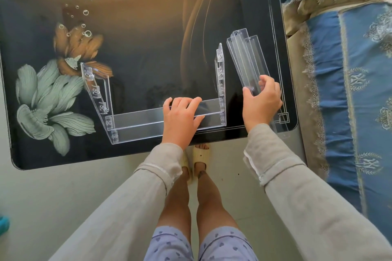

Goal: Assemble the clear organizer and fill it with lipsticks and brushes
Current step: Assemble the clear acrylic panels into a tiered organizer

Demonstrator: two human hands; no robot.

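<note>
Nearest, heart-printed shorts (pixel 212 243) and grey woven sleeves (pixel 148 176) are seen, with ribbed cream slippers (pixel 200 154) on the pale floor. At the near edge of the glossy black table (pixel 63 154) the clear plastic organizer (pixel 137 122) is stood: a long trough-shaped shelf joined between two slotted side panels. Its rail is gripped by the left hand (pixel 182 116), fingers close together and curled over it. Just to the right, clear strips (pixel 244 59), apparently three, are stacked, their near end pinched between thumb and fingertips of the right hand (pixel 262 101). Farther off, flowers (pixel 48 99) and bubbles (pixel 84 12) are printed in the glass. A blue brocade bedspread (pixel 350 70) is draped at the right.
</note>
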